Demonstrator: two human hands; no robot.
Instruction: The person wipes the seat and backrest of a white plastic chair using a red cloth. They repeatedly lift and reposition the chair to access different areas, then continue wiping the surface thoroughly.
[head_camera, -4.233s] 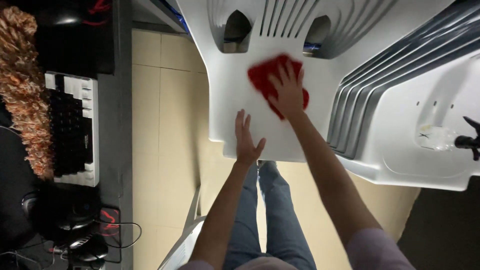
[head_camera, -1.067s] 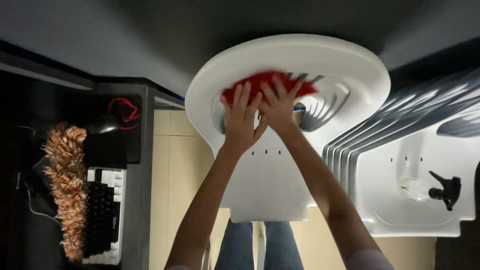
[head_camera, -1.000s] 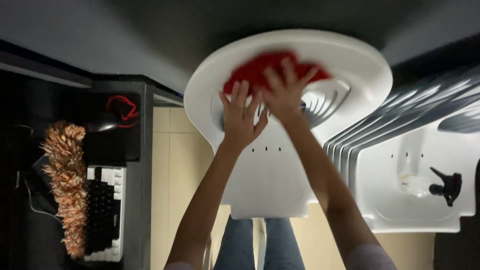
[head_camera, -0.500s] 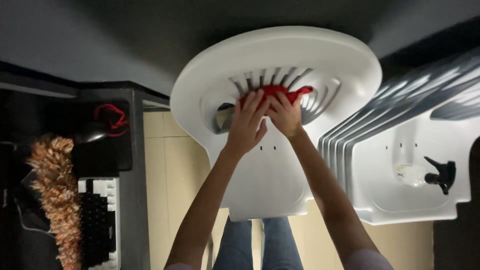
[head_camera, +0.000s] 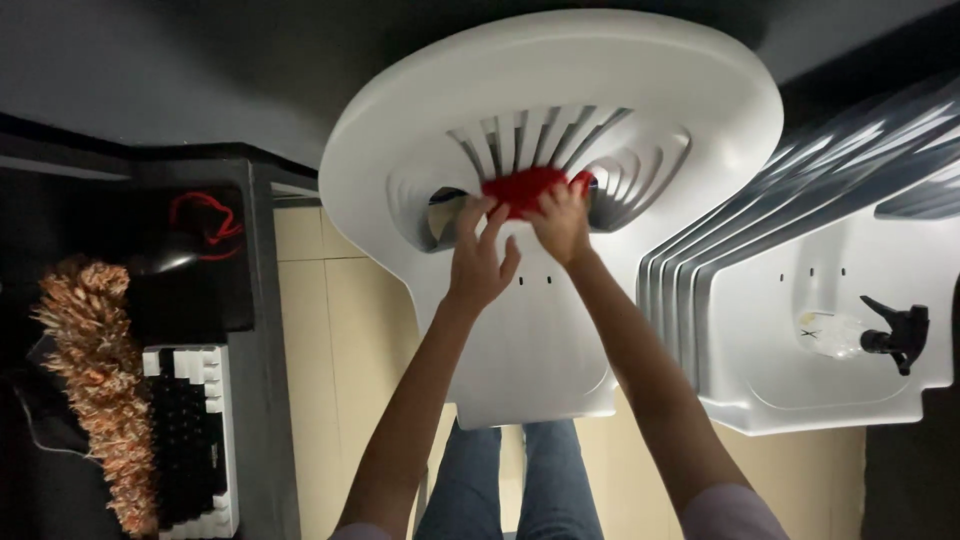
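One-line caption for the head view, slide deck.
Both hands, left hand and right hand, press a red cloth against a white plastic chair backrest.

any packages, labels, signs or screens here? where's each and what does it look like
Spray bottle: lying on the seat of the stacked white chairs at right; clear body with a small label too small to make out, black trigger head.
Red looped mark: on a dark surface at left, above the keyboard; whether it is a logo or a cord is unclear.
No signs or lit screens show.
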